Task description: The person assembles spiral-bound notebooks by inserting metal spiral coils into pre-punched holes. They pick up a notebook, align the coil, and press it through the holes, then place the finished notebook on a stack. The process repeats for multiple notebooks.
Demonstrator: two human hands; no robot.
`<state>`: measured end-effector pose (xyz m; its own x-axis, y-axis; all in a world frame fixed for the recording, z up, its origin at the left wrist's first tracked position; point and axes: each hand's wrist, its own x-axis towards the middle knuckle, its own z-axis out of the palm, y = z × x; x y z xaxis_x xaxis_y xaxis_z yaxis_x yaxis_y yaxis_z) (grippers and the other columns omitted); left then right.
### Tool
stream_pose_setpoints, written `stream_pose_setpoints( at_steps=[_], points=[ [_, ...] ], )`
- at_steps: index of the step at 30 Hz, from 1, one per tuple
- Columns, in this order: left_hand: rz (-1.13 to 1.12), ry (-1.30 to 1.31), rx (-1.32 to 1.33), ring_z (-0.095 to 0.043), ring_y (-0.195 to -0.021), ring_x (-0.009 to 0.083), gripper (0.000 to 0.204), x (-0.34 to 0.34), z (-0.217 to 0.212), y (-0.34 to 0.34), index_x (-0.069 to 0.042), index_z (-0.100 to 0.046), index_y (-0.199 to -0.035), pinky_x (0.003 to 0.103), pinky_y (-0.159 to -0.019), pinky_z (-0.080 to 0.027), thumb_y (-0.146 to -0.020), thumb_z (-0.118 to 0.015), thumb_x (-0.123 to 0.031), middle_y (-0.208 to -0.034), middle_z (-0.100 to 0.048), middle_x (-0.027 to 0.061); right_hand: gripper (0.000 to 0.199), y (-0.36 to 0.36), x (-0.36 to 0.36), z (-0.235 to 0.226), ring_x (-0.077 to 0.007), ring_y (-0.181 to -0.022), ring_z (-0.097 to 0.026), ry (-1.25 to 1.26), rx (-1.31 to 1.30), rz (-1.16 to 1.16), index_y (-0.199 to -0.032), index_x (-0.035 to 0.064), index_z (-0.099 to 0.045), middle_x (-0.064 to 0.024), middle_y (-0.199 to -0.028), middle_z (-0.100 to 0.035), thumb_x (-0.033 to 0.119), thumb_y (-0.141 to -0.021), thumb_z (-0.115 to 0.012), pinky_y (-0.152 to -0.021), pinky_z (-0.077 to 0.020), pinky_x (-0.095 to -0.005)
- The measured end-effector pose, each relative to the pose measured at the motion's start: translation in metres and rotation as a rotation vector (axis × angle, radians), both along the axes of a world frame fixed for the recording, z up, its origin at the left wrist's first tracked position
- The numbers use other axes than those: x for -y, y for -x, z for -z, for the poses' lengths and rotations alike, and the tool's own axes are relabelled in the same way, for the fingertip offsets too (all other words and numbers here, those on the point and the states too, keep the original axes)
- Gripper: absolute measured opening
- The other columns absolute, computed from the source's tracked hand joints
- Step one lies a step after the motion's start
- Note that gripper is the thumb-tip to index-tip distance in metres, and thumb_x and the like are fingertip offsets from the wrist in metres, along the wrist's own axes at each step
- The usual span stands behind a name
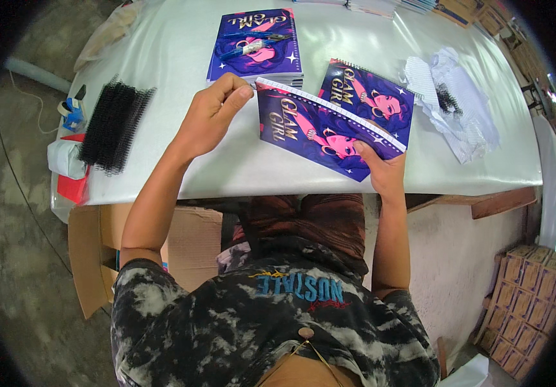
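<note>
My right hand (384,169) grips the right end of a purple notebook (313,137), thumb across its illustrated cover. The notebook is tilted above the table, and a row of punched holes runs along its upper edge. At that edge's left corner, my left hand (216,108) is closed in a pinch; what sits between its fingertips is too small to make out. Just behind lies a second notebook (390,103) with the same cover and a dark spiral coil along its top edge.
A stack of matching notebooks (226,64) stands at the back, with pliers (271,40) and a blue-and-white pen-like tool (247,49) on top. Black spiral coils (113,126) are piled at left beside a tape dispenser (73,111). Crumpled white wrapping (468,119) lies right. An open cardboard box (191,242) sits below.
</note>
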<state>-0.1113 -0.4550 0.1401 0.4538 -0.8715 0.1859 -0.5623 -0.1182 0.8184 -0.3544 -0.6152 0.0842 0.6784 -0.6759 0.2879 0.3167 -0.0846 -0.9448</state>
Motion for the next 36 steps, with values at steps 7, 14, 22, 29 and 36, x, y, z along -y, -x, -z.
stream_pose_setpoints(
  at_steps=[7, 14, 22, 29, 36],
  points=[
    [0.007, 0.056, -0.069, -0.042, -0.065, 0.0058, 0.019, 0.002, -0.001, 0.004, -0.003, -0.053, -0.090, 0.021, -0.059, -0.037, -0.092, -0.052, -0.022, -0.073, -0.050, -0.0010, 0.026, 0.005, 0.000, -0.002, -0.0099, -0.084, -0.058, 0.084, -0.104, -0.012, -0.105, -0.0045, -0.062, -0.0085, -0.096, -0.065, -0.003, -0.080, -0.062, -0.078, -0.0458, -0.0230],
    [0.232, -0.002, -0.162, -0.046, -0.072, 0.0066, 0.016, -0.005, -0.024, -0.024, -0.004, -0.054, -0.092, 0.021, -0.063, -0.038, -0.082, -0.064, -0.012, -0.087, -0.054, 0.0006, 0.023, 0.009, 0.002, -0.005, -0.0142, -0.085, -0.061, 0.205, 0.037, -0.158, -0.103, -0.0049, -0.062, -0.0139, -0.100, -0.065, -0.005, -0.080, -0.060, -0.079, -0.0477, -0.0278],
    [0.366, -0.362, 0.561, -0.054, -0.096, 0.0297, 0.031, -0.010, -0.066, -0.014, -0.001, -0.055, -0.110, 0.036, -0.084, -0.042, -0.081, -0.061, -0.013, -0.110, -0.056, 0.0152, 0.024, 0.008, -0.011, 0.008, -0.0101, -0.079, -0.060, 0.123, -0.149, -0.088, -0.105, -0.0043, -0.062, -0.0080, -0.090, -0.066, 0.001, -0.081, -0.062, -0.075, -0.0465, -0.0229],
    [0.271, -0.193, 0.854, -0.057, -0.086, 0.0288, 0.023, -0.017, -0.065, 0.004, -0.003, -0.058, -0.093, 0.036, -0.072, -0.045, -0.075, -0.066, -0.015, -0.092, -0.060, 0.0112, 0.025, 0.005, -0.019, -0.010, -0.0189, -0.090, -0.064, 0.451, -0.230, -0.157, -0.107, -0.0009, -0.062, -0.0139, -0.105, -0.064, 0.000, -0.082, -0.057, -0.080, -0.0481, -0.0258],
    [0.307, -0.267, 1.004, -0.057, -0.085, 0.0282, 0.027, -0.021, -0.072, 0.007, -0.005, -0.056, -0.091, 0.036, -0.072, -0.045, -0.071, -0.070, -0.016, -0.091, -0.059, 0.0077, 0.028, 0.005, -0.033, -0.009, -0.0177, -0.089, -0.064, 0.131, -0.110, -0.196, -0.108, -0.0013, -0.062, -0.0126, -0.105, -0.065, -0.003, -0.079, -0.059, -0.078, -0.0483, -0.0253]
  ],
)
